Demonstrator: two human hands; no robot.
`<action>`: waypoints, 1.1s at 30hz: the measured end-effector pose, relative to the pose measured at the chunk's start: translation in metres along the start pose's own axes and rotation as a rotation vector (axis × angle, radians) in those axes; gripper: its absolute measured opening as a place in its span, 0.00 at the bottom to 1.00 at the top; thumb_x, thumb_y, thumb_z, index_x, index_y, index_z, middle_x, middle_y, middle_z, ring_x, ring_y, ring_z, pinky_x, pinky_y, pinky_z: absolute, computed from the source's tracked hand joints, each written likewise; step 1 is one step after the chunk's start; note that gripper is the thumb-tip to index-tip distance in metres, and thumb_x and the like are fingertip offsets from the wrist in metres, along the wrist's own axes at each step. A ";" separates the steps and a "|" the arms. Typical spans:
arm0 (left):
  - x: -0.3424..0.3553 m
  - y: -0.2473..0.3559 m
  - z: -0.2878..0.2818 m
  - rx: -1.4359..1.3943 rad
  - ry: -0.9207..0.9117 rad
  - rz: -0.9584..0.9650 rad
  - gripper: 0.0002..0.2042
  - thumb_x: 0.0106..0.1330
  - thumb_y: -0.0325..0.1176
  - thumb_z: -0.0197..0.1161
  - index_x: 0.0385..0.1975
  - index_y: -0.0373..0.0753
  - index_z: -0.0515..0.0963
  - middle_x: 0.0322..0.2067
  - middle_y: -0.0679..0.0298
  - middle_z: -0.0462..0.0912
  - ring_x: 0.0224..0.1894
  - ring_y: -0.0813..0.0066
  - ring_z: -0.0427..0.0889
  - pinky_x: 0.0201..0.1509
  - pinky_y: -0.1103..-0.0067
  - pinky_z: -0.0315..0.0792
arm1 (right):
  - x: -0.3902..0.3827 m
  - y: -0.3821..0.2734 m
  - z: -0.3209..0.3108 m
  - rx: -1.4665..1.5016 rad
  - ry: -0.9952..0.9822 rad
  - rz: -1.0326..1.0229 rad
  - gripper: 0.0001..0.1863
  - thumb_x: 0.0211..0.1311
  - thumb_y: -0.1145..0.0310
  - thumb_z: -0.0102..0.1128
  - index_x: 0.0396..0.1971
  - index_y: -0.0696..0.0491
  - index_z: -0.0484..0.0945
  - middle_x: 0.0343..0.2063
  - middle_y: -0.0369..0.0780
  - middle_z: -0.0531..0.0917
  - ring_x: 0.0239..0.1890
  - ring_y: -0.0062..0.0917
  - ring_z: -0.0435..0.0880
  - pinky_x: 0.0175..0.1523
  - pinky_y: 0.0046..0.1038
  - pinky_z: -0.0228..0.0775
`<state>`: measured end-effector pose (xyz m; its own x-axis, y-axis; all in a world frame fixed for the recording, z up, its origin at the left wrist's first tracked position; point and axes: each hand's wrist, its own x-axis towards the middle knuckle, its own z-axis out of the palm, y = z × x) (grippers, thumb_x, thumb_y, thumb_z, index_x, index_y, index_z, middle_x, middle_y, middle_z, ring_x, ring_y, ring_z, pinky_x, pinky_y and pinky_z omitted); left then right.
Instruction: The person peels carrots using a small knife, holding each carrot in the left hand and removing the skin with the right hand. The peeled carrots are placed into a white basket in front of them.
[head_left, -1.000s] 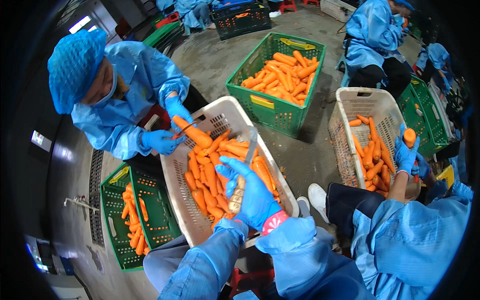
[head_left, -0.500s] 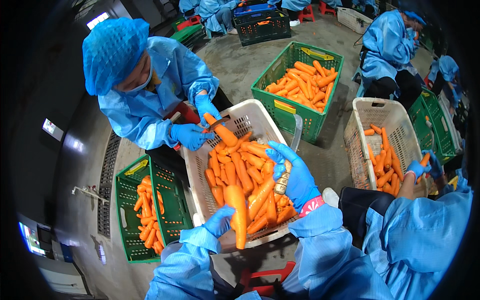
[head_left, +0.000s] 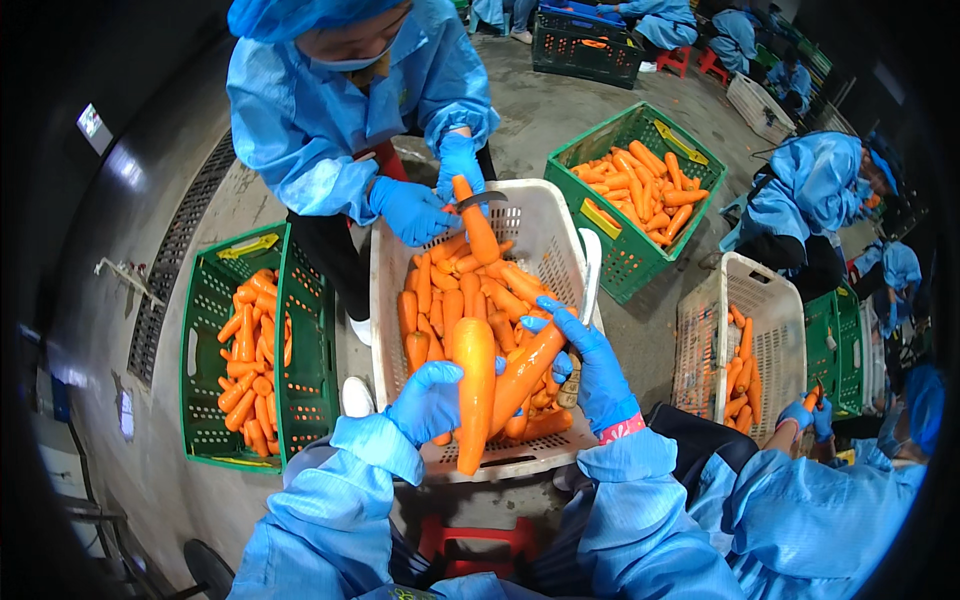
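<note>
My left hand (head_left: 428, 400) is closed round a large, thick carrot (head_left: 472, 385), held upright above the near side of a pale plastic crate (head_left: 400, 240). My right hand (head_left: 595, 375), also closed, grips a second carrot (head_left: 530, 375) slanting towards the first one. Below its palm shows the tan, patterned handle (head_left: 568, 390) of a tool. In line with that handle, a pale, curved, blade-like strip (head_left: 591, 270) rises past the crate's right rim; my fingers hide where they would join. Blue gloves cover both hands. Many more carrots (head_left: 450, 305) lie in the crate.
Across the crate a co-worker's gloved hands (head_left: 420, 205) hold a carrot (head_left: 478, 225) and a dark curved blade (head_left: 482, 200). Green crates of carrots stand left (head_left: 260, 460) and far right (head_left: 625, 280). Another person (head_left: 810, 500) works beside a pale crate (head_left: 790, 310) at right.
The view has shifted, so the crate sits higher and straighter in it. My right hand now has a carrot in its fingers besides the handle. The left still holds its carrot.
</note>
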<state>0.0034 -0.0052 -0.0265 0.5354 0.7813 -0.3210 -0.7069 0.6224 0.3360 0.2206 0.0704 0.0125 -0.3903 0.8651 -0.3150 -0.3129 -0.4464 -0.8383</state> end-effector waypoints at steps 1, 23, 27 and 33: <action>0.000 0.001 -0.002 -0.033 -0.009 0.005 0.29 0.56 0.43 0.57 0.55 0.31 0.66 0.53 0.47 0.71 0.57 0.48 0.69 0.64 0.60 0.58 | 0.002 0.001 0.002 0.006 0.009 -0.007 0.23 0.64 0.56 0.52 0.55 0.53 0.71 0.42 0.42 0.82 0.19 0.10 0.65 0.23 0.14 0.59; 0.019 0.011 -0.003 -0.040 0.331 0.191 0.26 0.59 0.52 0.59 0.48 0.37 0.73 0.42 0.54 0.80 0.45 0.59 0.79 0.54 0.67 0.71 | -0.006 -0.014 -0.002 0.043 0.056 -0.112 0.23 0.61 0.63 0.55 0.54 0.59 0.69 0.38 0.41 0.83 0.16 0.09 0.69 0.20 0.11 0.60; 0.018 0.014 -0.007 -0.116 0.329 0.213 0.24 0.61 0.51 0.57 0.47 0.38 0.74 0.39 0.57 0.81 0.42 0.61 0.80 0.50 0.69 0.72 | -0.005 -0.016 0.001 0.001 0.113 -0.154 0.24 0.62 0.63 0.55 0.54 0.59 0.68 0.38 0.41 0.83 0.17 0.10 0.69 0.21 0.12 0.61; 0.016 0.012 -0.013 -0.158 0.407 0.241 0.23 0.61 0.52 0.57 0.47 0.41 0.75 0.36 0.62 0.82 0.41 0.65 0.81 0.46 0.71 0.75 | -0.003 -0.015 0.009 -0.143 0.195 -0.210 0.24 0.61 0.62 0.56 0.54 0.59 0.69 0.39 0.40 0.83 0.25 0.12 0.72 0.26 0.14 0.63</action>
<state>-0.0028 0.0137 -0.0393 0.1462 0.8010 -0.5806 -0.8667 0.3867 0.3152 0.2187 0.0722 0.0301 -0.1523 0.9686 -0.1966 -0.2384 -0.2290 -0.9438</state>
